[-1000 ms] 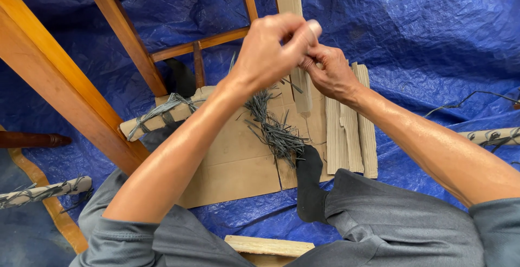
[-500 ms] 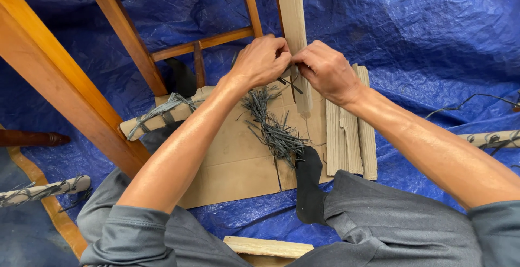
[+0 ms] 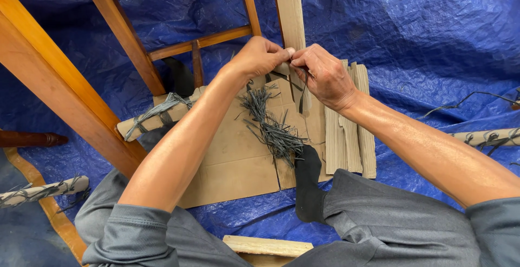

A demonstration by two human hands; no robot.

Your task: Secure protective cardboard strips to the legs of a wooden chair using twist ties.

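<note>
Since 0.5 s ago, hands barely shifted. Left hand & right hand both pinch a thin dark strap at the upright cardboard strip, scene centre, far side. Strap looks light, limp, prob. slippery; best gripped near ends.

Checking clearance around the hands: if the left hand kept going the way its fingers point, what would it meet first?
The left hand points right, at the cardboard strip it pinches; just past it is the right hand, fingertips nearly touching. Depth is unclear.
</note>
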